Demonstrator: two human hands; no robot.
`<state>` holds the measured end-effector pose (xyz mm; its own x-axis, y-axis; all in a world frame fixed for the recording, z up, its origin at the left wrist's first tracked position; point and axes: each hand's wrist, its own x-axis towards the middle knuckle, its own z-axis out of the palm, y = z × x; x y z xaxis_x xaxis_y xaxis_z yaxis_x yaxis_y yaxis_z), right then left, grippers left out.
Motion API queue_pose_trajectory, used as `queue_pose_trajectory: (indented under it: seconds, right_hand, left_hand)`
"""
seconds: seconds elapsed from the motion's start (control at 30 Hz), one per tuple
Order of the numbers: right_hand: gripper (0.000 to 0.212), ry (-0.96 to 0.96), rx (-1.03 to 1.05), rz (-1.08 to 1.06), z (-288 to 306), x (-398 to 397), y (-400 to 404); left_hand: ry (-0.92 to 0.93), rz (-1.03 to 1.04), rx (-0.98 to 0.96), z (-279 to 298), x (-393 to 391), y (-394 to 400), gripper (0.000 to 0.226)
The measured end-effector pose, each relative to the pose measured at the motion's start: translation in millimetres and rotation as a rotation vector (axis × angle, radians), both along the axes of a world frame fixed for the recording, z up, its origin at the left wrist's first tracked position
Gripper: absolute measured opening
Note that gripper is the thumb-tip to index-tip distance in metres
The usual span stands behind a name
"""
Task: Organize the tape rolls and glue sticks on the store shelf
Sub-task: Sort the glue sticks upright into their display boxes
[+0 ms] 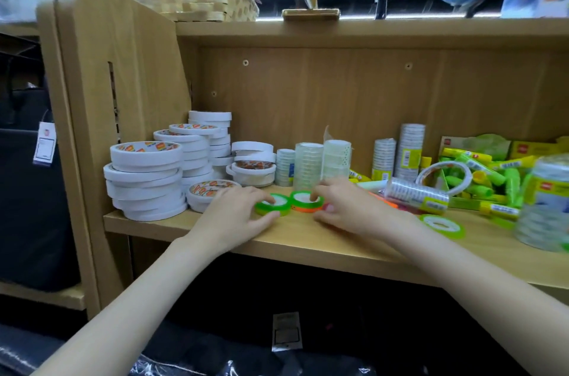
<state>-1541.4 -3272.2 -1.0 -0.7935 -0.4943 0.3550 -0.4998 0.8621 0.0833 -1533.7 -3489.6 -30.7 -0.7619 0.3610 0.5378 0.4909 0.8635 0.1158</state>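
Left hand (238, 212): my fingers curl round a green tape roll (272, 204) lying flat near the shelf (308, 240) front. Right hand (340, 206): mine pinches the green-and-orange roll stack (306, 201), touching the first roll's right side. Both cores point up.

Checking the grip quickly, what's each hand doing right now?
Left hand: pinches the green tape roll.
Right hand: grips the green-and-orange tape stack.
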Motion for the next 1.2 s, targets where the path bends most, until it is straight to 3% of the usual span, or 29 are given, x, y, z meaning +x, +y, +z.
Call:
queue_pose_trajectory:
  seconds: [0.07, 0.17, 0.27, 0.33, 0.43, 0.57, 0.73, 0.93, 1.07, 1.2]
  right_hand:
    - [0.035, 0.004, 0.033, -0.055, 4, 7, 14]
    - [0.055, -0.045, 0.03, -0.173, 8, 11, 42]
    - [0.07, -0.193, -0.023, -0.184, 9, 9, 63]
    - [0.071, -0.267, -0.048, -0.131, 7, 8, 72]
    - [0.057, -0.224, -0.103, -0.071, 7, 6, 83]
    - [0.055, -0.179, -0.159, -0.042, 6, 3, 89]
    - [0.054, -0.341, -0.155, 0.028, 5, -3, 82]
    - [0.038, -0.303, -0.257, 0.041, 7, -18, 88]
    - [0.063, -0.379, -0.358, 0.043, 9, -18, 95]
    - [0.066, -0.301, -0.263, 0.002, 7, -23, 90]
  left_hand:
    - [0.007, 0.056, -0.074, 5, -3, 7, 0.052]
    - [0.035, 0.096, -0.166, 11, -5, 22, 0.06]
    - [-0.045, 0.041, -0.175, 18, -10, 43, 0.063]
    - [-0.125, 0.036, -0.187, 20, -19, 58, 0.062]
    - [-0.188, 0.05, -0.178, 18, -35, 70, 0.053]
    - [-0.186, 0.044, -0.098, 17, -51, 72, 0.035]
    - [-0.294, -0.02, 0.034, 23, -58, 67, 0.033]
    - [-0.167, -0.094, 0.282, 21, -55, 65, 0.023]
    - [-0.116, -0.148, 0.626, 30, -50, 62, 0.018]
    - [0.025, -0.152, 0.579, 35, -44, 51, 0.019]
